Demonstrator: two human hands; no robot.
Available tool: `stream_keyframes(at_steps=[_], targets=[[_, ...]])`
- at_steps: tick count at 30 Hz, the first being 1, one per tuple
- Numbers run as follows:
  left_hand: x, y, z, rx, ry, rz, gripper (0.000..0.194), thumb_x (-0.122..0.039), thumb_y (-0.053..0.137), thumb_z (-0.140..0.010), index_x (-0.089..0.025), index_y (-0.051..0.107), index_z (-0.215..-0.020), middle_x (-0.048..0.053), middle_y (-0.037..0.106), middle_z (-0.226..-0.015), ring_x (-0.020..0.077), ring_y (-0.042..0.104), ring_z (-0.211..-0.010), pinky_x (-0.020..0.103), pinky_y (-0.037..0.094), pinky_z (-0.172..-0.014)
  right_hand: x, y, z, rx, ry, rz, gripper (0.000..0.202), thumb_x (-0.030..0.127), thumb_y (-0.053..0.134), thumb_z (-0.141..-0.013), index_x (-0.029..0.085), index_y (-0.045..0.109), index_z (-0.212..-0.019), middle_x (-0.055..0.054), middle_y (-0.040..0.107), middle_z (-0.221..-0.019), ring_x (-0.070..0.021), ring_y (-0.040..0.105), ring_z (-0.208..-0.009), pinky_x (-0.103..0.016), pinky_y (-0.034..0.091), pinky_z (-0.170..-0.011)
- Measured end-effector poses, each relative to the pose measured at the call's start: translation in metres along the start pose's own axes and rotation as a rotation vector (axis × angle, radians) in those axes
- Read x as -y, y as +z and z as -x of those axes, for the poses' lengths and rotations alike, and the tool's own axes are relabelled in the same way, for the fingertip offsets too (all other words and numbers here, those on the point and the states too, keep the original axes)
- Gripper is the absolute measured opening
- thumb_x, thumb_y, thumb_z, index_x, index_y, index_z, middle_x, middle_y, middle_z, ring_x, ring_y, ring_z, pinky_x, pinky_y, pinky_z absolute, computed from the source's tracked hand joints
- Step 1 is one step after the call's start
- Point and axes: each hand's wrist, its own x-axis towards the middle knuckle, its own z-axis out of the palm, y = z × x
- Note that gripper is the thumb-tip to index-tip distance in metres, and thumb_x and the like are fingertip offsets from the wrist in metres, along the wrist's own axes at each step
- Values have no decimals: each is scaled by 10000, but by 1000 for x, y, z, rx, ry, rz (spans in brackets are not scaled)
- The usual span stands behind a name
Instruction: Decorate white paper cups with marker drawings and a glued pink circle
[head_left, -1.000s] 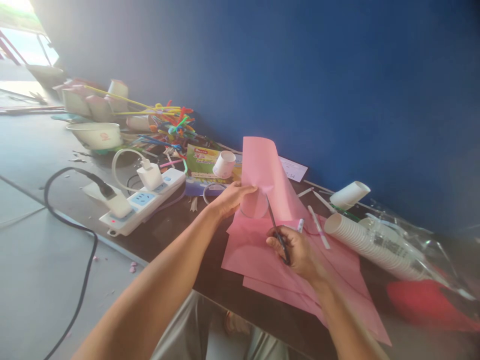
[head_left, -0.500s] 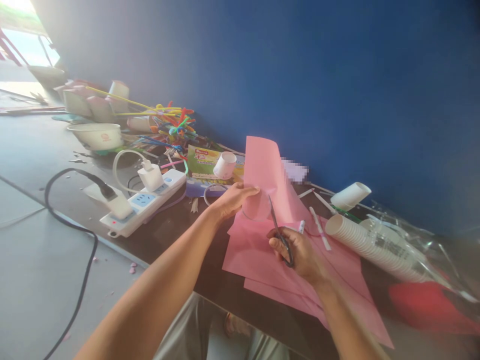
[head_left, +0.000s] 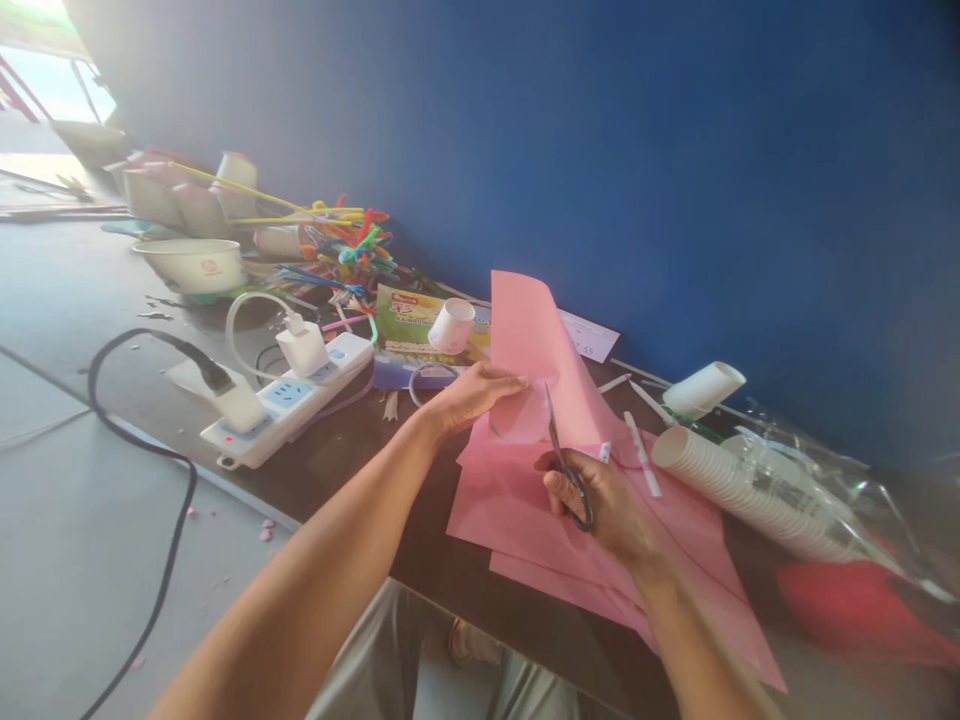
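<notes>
My left hand (head_left: 480, 392) pinches the left edge of a pink sheet of paper (head_left: 525, 320), which stands up and curls back over the table. A curved cut edge shows low on that sheet. In my right hand (head_left: 592, 500) is a pair of black-handled scissors (head_left: 556, 440), fingers wrapped round the handles. Its blades point up at the sheet, right of my left fingertips; the blades look nearly closed. More pink sheets (head_left: 495, 510) lie under both hands. A white marker (head_left: 642, 455) rests on the paper to the right of the scissors.
On the left is a white power strip (head_left: 285, 395) with plugs and a black cable (head_left: 176, 540). Behind stand a paper cup (head_left: 452, 325), a rainbow packet (head_left: 401, 325) and colourful pipe cleaners (head_left: 352, 240). A stack of paper cups (head_left: 750, 495) lies at right, near a red item (head_left: 862, 610).
The scissors and my right hand have shifted slightly right. My left hand keeps its pinch on the pink sheet, also a little further right.
</notes>
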Motion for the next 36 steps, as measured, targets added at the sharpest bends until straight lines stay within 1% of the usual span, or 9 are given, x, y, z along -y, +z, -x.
stream_keyframes(at_steps=[5,9,14,16,21,26,29,32,36], targets=[[-1,5,1,-138,58,34,378,-507,649,-745,-146,694,-848,69,706,-880,189,635,-831,269,444,-727,-1,1,0,-2,11,-28,377,512,614,-788,158,578,-911,41,511,-527,-93,480,-489,-219,384,-487],[-4,7,0,-187,43,156,347,-463,702,-714,-141,679,-840,69,710,-854,207,642,-870,273,462,-746,4,2,1,4,43,-16,420,553,612,-765,164,585,-919,35,525,-546,-103,510,-504,-225,404,-489],[-11,5,-2,-305,18,330,308,-386,744,-693,-136,641,-841,56,697,-777,197,657,-829,293,496,-776,11,-1,3,39,64,-9,470,592,610,-744,165,575,-936,18,556,-601,-116,543,-534,-232,421,-499],[-13,4,-3,-298,11,373,269,-351,736,-708,-132,634,-827,55,692,-751,194,665,-806,291,509,-763,12,-2,3,48,68,-16,482,601,605,-742,164,568,-939,14,558,-612,-118,543,-541,-235,423,-506],[-8,2,-4,-182,-13,419,131,-231,690,-749,-121,647,-806,75,704,-764,193,681,-771,292,528,-738,9,-4,3,68,53,-59,477,587,592,-768,158,562,-974,9,559,-615,-124,534,-582,-247,429,-557],[-1,-2,-6,-100,-15,419,112,-203,681,-751,-113,669,-817,90,718,-800,183,678,-758,278,528,-712,6,-3,3,108,35,-126,484,558,597,-788,146,546,-1036,-6,570,-646,-129,515,-608,-250,397,-564],[0,-5,-7,-88,6,431,98,-196,666,-760,-119,669,-820,72,717,-796,171,678,-760,254,525,-699,10,-6,5,149,34,-180,515,584,567,-797,139,541,-1055,-30,583,-690,-142,520,-641,-266,403,-588],[-2,-8,-8,-134,-2,503,117,-215,629,-781,-120,658,-843,70,713,-770,184,685,-768,279,539,-733,12,-20,10,252,68,-190,537,588,575,-790,139,548,-1084,-41,592,-702,-153,538,-662,-279,406,-612],[-6,-11,-9,-191,-36,594,138,-208,608,-775,-108,643,-863,75,696,-707,214,694,-763,327,557,-764,1,-55,21,431,47,-282,582,588,610,-763,167,565,-1162,-57,608,-713,-163,544,-625,-281,370,-564]])
